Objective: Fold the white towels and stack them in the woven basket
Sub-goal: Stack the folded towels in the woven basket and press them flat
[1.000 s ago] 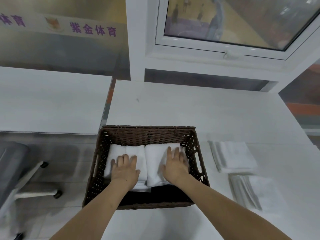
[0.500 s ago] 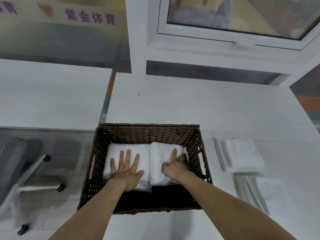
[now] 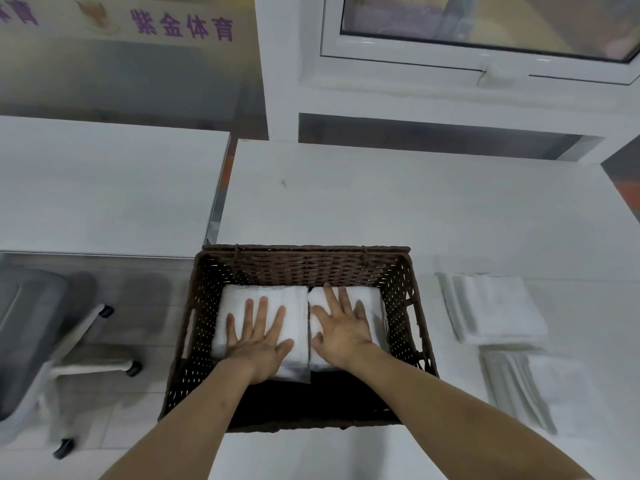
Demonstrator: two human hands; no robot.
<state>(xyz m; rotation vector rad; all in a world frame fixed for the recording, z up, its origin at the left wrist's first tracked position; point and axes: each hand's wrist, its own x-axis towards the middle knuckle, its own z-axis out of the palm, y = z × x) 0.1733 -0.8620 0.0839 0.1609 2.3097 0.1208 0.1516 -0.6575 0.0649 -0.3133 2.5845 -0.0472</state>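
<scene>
A dark brown woven basket (image 3: pixel 298 263) sits at the near left corner of the white table. Two folded white towels lie side by side inside it. My left hand (image 3: pixel 258 336) presses flat with spread fingers on the left towel (image 3: pixel 235 306). My right hand (image 3: pixel 341 327) lies flat with straight fingers on the right towel (image 3: pixel 372 303). On the table right of the basket lie a folded white towel (image 3: pixel 495 308) and, nearer me, a second folded stack (image 3: pixel 533 389).
The white table (image 3: pixel 398 202) stretches behind the basket to a window wall. A second white table (image 3: pixel 104 185) stands to the left across a narrow gap. A grey office chair (image 3: pixel 31 334) stands on the tiled floor at the left.
My right hand's fingers, curled at the right towel half a second ago, now lie straight and flat on it. My left hand stays flat on the left towel. The view has tilted slightly.
</scene>
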